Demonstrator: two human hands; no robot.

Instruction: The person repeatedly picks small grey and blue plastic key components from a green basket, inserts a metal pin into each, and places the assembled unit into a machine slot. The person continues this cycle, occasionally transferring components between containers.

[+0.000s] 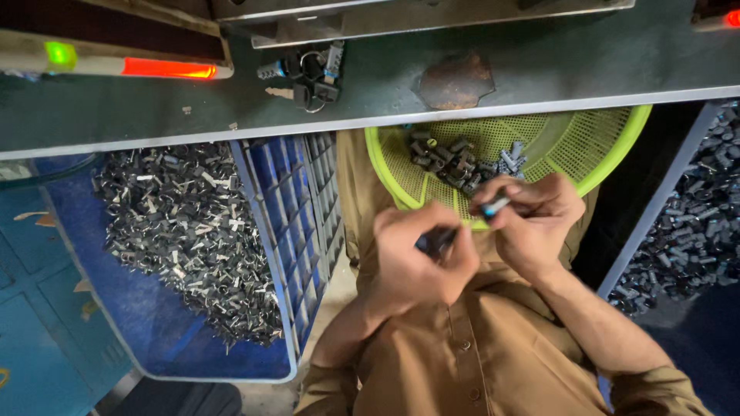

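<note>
From the head camera, the left hand (pixel 420 258) pinches a small dark part (pixel 435 240), and the right hand (pixel 532 219) grips a short grey-blue piece (pixel 495 206). Few finished-looking parts lie in the lime-green mesh basket (pixel 586 146); the blue plastic crate (pixel 289 223) of metal clips (pixel 189 231) looks far from emptied.

Small dark cylindrical part (pixel 493 206), perhaps blue-tipped, pinched.
</note>
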